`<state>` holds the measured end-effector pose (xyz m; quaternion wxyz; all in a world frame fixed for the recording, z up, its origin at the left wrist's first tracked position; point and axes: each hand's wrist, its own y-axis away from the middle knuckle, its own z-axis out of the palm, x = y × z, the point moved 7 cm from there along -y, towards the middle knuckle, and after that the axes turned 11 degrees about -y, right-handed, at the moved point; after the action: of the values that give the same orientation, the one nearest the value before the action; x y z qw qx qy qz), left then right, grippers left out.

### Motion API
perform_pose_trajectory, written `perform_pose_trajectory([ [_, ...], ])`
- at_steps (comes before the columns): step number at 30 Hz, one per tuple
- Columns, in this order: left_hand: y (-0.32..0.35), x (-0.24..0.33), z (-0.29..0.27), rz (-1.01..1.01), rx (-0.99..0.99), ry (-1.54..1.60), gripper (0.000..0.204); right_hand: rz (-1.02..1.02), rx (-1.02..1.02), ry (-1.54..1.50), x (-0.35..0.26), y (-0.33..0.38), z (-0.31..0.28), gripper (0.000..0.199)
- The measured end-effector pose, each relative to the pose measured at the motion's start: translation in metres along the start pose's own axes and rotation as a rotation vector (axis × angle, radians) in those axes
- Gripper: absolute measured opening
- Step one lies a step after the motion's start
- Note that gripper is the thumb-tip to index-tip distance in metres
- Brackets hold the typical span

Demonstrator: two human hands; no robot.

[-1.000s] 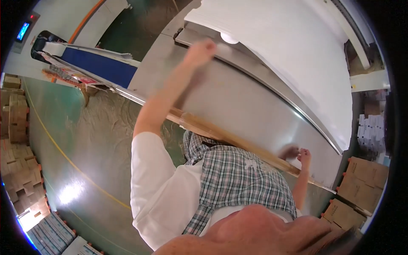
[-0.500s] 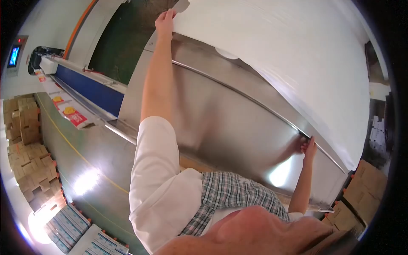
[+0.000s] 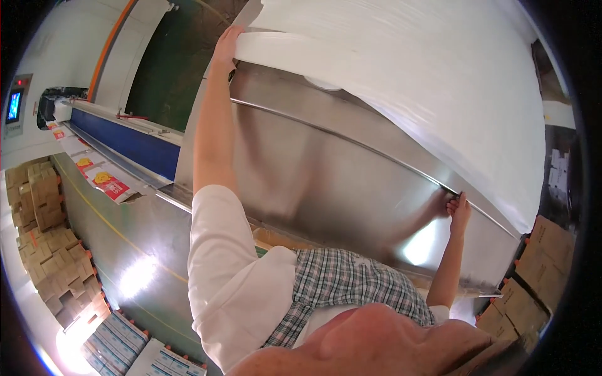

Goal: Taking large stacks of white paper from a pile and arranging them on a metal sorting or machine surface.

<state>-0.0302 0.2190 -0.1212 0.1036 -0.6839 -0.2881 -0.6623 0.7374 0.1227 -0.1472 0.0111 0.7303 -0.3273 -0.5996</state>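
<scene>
A large white sheet of soft, paper-like material (image 3: pixel 401 69) lies over the far part of a sloping stainless-steel surface (image 3: pixel 326 182). At the sheet's far left corner, my left hand (image 3: pixel 227 45) is closed on its edge, with the arm stretched out and the fingertips partly hidden. From that hand a folded white strip runs along the sheet's front edge. A thin metal rail (image 3: pixel 338 133) crosses the steel below the sheet. Toward its right end my right hand (image 3: pixel 459 210) has its fingers curled against the rail, apart from the sheet.
On the left, a blue conveyor belt (image 3: pixel 125 138) runs beside printed red-and-white packaging (image 3: pixel 103 178). Cardboard stacks (image 3: pixel 53 269) and wrapped packs (image 3: pixel 116 341) stand on the floor at left. More cartons (image 3: pixel 545 257) sit at right. A small control screen (image 3: pixel 15 106) is on the far-left wall.
My left hand has shifted left and slightly nearer with the sheet's corner, where a folded strip now shows. My right hand stays at the rail. The view has turned slightly.
</scene>
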Motion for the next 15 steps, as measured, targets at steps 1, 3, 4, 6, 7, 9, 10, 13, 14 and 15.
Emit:
perform_pose_trajectory([
  [1,0.007,0.004,0.000,0.003,-0.036,-0.039,0.025,0.014,-0.035,-0.006,0.003,0.000,-0.001,0.038],
  [3,0.008,0.004,-0.002,0.007,-0.079,-0.083,0.021,0.032,-0.062,-0.017,0.009,-0.001,-0.007,0.039],
  [4,0.002,0.005,-0.013,0.068,-0.059,-0.180,0.025,0.038,-0.081,-0.007,0.008,-0.002,-0.003,0.039],
  [6,-0.003,0.012,-0.017,0.129,-0.062,-0.277,0.030,0.051,-0.075,0.000,0.006,-0.002,-0.004,0.038],
  [7,-0.002,0.027,-0.008,0.241,-0.101,-0.580,0.035,0.044,-0.082,0.012,0.003,-0.002,-0.003,0.038],
  [9,0.006,0.061,0.021,0.365,-0.159,-0.881,0.041,0.043,-0.068,0.020,0.003,0.000,-0.002,0.038],
  [10,0.019,0.076,0.047,0.375,-0.303,-1.227,0.049,0.030,-0.077,-0.002,0.002,0.001,0.001,0.038],
  [13,0.036,0.068,0.121,0.448,-0.577,-1.580,0.061,0.024,-0.087,-0.023,0.002,-0.001,-0.009,0.038],
  [14,0.044,0.064,0.142,0.488,-0.684,-1.608,0.064,0.011,-0.116,0.008,0.000,0.003,-0.003,0.038],
  [15,0.058,0.065,0.167,0.531,-0.734,-1.626,0.068,-0.006,-0.139,0.041,-0.003,0.009,0.002,0.037],
])
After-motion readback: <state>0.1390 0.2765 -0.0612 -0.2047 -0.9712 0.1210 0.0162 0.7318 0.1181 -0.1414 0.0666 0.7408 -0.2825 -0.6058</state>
